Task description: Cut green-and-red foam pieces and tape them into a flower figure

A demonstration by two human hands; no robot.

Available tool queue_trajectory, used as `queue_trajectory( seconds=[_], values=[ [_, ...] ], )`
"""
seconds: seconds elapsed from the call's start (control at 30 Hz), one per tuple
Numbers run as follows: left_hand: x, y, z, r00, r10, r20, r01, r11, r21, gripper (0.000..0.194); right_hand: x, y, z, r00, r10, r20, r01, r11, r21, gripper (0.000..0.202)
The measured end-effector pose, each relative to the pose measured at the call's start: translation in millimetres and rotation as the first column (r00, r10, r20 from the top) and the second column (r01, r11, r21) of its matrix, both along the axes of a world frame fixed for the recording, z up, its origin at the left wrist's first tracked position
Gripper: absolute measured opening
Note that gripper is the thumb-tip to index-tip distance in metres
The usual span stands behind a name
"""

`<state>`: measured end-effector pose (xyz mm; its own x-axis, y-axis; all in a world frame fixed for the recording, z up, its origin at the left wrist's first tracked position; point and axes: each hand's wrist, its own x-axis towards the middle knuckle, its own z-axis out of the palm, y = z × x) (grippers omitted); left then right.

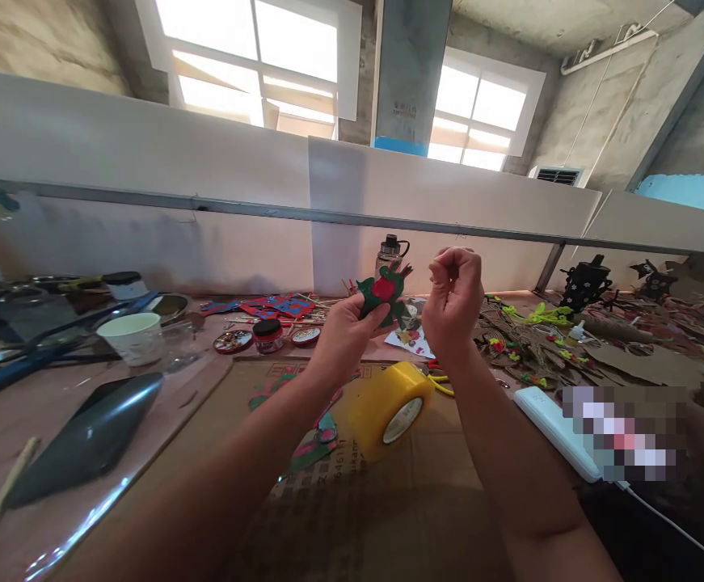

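A green cut-out figure with a red patch [383, 288] is held up in my left hand [352, 331], the thumb lying across its lower part. To its right, my right hand [456, 291] is raised with the fingers pinched together; anything between them is too small to make out. Below the hands a yellow roll of tape [395, 408] sits on the brown cardboard [424, 509]. Green and pink cut-out pieces [312, 453] lie on the cardboard, partly hidden behind my left forearm.
A bottle [390, 249] stands behind the figure. Left are a paper cup [132, 338], a dark tablet-like object [94, 436] and a small jar [267, 335]. Right are a white power bank [556, 432] with a cable, craft scraps [530, 347] and a blurred-out patch.
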<state>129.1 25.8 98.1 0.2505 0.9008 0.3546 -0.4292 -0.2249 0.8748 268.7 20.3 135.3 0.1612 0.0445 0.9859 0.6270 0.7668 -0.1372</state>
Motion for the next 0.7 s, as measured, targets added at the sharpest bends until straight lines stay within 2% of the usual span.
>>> queue_trajectory(
  seconds=[0.2,0.4,0.53,0.7],
  values=[
    [-6,-1,6.6,0.997,-0.073,-0.018,0.074,0.997,0.007,0.035,1,-1,2.6,0.999,0.013,0.033,-0.013,1.0,-0.008,0.01],
    [-13,6,9.3,0.997,-0.046,-0.065,0.047,0.999,0.011,0.037,-3,-3,9.6,0.996,-0.041,0.082,0.039,0.999,0.02,0.011],
    [-16,12,13.6,0.998,-0.054,0.024,0.053,0.998,0.023,0.036,-11,-4,15.7,0.985,-0.086,0.146,0.078,0.995,0.062,0.012],
    [-22,14,20.8,0.99,-0.07,0.126,0.069,0.998,0.011,0.035,-21,-3,20.3,0.989,-0.06,0.138,0.049,0.995,0.082,0.013]
  ],
)
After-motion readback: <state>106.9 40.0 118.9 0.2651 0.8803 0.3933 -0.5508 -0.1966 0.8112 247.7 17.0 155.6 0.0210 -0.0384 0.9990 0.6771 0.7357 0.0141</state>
